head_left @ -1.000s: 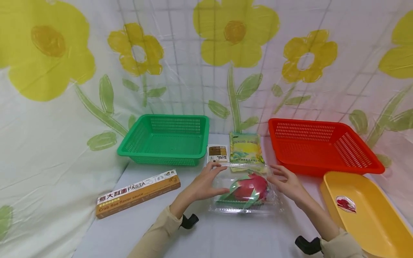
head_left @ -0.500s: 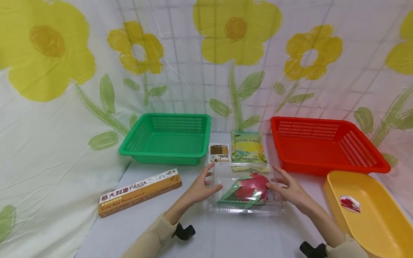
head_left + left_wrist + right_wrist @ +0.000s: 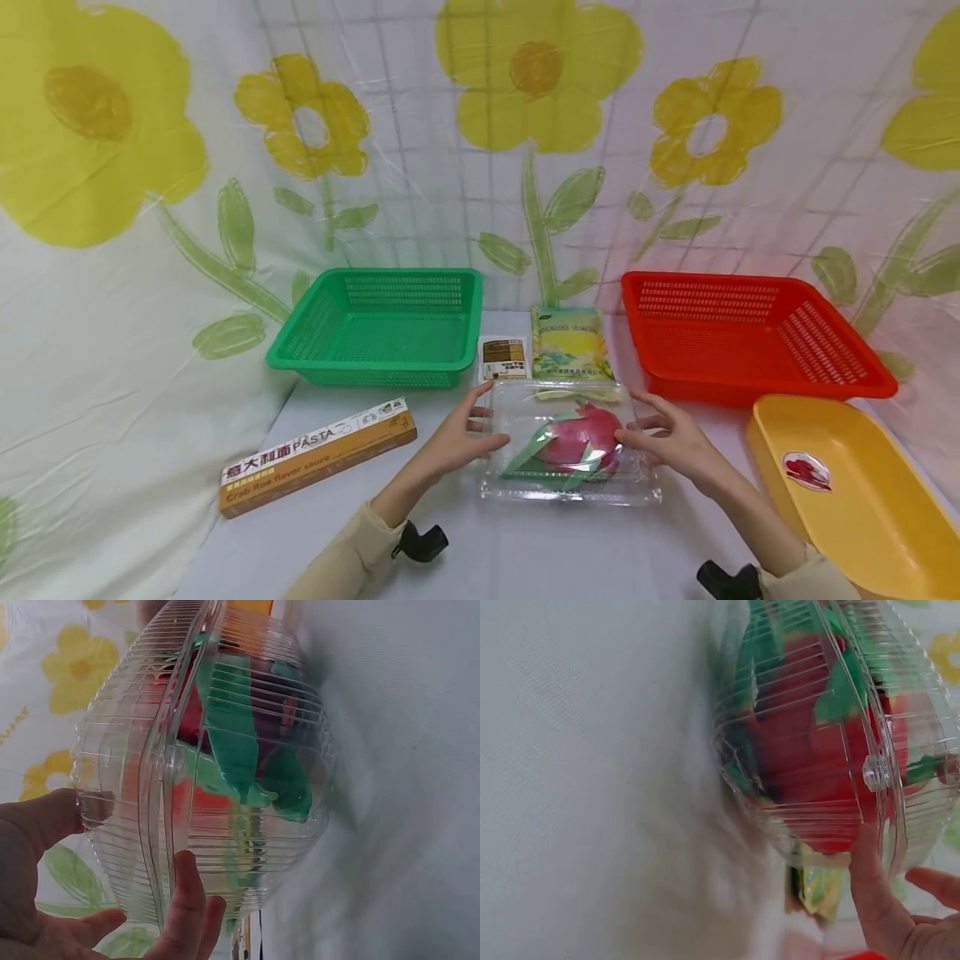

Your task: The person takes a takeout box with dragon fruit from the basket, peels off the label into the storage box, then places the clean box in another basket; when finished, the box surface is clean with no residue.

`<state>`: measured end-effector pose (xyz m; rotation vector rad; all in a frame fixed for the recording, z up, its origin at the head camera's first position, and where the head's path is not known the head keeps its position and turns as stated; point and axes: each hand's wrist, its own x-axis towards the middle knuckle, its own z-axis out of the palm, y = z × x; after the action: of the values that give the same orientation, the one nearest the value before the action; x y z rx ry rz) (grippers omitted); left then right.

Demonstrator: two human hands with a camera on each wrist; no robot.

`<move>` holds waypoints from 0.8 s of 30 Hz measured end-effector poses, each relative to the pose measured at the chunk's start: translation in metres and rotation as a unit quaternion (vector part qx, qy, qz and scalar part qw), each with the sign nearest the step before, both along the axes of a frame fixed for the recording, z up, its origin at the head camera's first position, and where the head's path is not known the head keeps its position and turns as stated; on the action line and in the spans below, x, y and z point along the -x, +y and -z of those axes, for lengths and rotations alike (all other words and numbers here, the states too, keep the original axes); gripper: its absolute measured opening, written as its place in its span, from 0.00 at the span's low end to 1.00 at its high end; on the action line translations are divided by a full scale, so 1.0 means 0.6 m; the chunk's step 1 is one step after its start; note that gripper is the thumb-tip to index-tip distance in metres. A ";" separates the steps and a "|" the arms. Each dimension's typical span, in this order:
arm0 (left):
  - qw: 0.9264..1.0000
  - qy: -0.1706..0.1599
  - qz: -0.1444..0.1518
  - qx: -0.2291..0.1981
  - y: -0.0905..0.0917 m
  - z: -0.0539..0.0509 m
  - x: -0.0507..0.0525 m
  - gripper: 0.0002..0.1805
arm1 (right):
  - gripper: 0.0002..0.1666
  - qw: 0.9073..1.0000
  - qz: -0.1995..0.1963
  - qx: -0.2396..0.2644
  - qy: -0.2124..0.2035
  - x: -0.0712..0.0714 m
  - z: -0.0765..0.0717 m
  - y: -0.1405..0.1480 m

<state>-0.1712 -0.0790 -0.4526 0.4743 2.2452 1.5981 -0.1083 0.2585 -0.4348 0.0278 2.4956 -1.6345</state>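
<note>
A clear clamshell box (image 3: 517, 408) with its lid down lies at the middle of the table, a red dragon fruit (image 3: 581, 437) with green scales inside. At its left side my left hand (image 3: 457, 437) grips it; the left wrist view shows the thumb on the lid and fingers (image 3: 186, 889) at the rim of the box (image 3: 135, 802). My right hand (image 3: 675, 437) holds the opposite side, thumb over the lid in the head view. In the right wrist view, a finger (image 3: 870, 889) touches the rim beside a round catch (image 3: 876, 772).
Behind the box lie a yellow-green packet (image 3: 570, 346) and a small white-brown packet (image 3: 505, 358). A green basket (image 3: 375, 367) stands back left, a red basket (image 3: 750, 390) back right. A yellow tray (image 3: 862, 500) sits at right, a pasta box (image 3: 318, 458) at left.
Both hands have shifted from the box's back corners to its sides, the right thumb coming over the lid. The box stays in nearly the same place.
</note>
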 end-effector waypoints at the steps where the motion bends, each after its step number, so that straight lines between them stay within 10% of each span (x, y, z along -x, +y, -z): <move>1: 1.000 0.003 -0.001 0.002 -0.001 -0.003 0.001 0.47 | 0.49 1.000 0.000 -0.004 0.001 0.000 -0.003 0.000; 24: 0.997 0.066 0.015 -0.030 0.071 -0.128 0.065 0.45 | 0.49 0.994 0.012 -0.093 0.061 0.033 -0.132 0.069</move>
<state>-0.2101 -0.0365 -0.3759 0.6430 2.2787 1.6678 -0.1283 0.3002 -0.3555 -0.0215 2.7414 -1.4481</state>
